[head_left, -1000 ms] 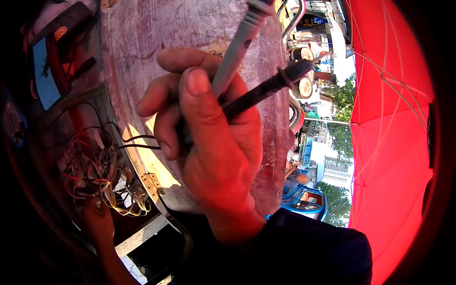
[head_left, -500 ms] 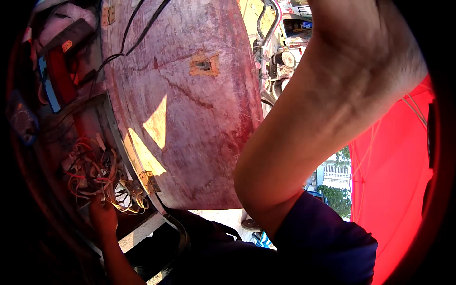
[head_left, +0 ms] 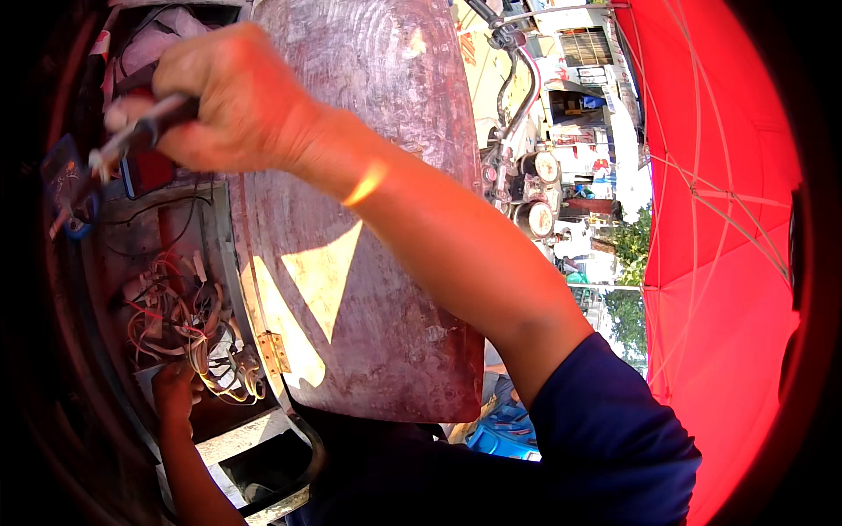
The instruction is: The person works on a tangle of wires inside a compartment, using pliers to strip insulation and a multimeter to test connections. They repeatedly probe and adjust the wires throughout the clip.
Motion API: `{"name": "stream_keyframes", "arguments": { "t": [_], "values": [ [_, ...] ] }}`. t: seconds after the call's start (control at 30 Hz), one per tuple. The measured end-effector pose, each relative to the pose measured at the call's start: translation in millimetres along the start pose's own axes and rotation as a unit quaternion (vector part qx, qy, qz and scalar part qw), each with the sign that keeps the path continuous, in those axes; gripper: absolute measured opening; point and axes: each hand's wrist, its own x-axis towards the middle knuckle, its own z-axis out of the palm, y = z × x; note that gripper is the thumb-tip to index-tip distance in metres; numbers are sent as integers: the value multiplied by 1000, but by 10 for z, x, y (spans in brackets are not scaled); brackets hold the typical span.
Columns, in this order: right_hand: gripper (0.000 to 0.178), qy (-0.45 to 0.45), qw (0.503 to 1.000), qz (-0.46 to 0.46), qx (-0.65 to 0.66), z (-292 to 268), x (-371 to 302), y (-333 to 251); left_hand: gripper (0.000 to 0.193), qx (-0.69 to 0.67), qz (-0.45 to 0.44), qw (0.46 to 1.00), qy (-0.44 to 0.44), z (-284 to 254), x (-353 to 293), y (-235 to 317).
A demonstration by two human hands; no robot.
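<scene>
Test probe (head_left: 158, 123) with a dark handle sits at ten o'clock, wrapped in the closed right hand (head_left: 224, 105), its blurred tip pointing out toward eight o'clock; held by the handle like this, the fingers likely stay clear of the bare metal. A second thin dark shape shows past that tip, but whether the same hand holds it is too blurred to tell. The left hand (head_left: 175, 390), at eight o'clock, has its fingers curled against the lower edge of the tangled wires (head_left: 189, 316), perhaps to steady them; I cannot tell whether it grips one or merely touches them. That bundle lies loose inside an open metal box (head_left: 226, 237), whose walls probably keep it together. Beside the box, toward twelve o'clock, a worn wooden panel (head_left: 395, 219) lies spread out, a hinge (head_left: 274, 352) at its near left edge, seemingly there so that it can swing. A blue-edged device (head_left: 66, 188) stands between nine and ten o'clock, just beyond the tip, while a red canopy (head_left: 719, 263) hangs at three o'clock, probably for shade
</scene>
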Motion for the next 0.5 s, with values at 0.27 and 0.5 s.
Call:
{"name": "stream_keyframes", "arguments": {
  "t": [0.27,0.5],
  "values": [
    [29,-318,946,59,21,811,-279,-177,7,-337,-66,935,87,78,233,-487],
    [28,-426,881,176,106,1469,-701,-424,3,-436,-86,890,104,205,358,-624]
  ]
}}
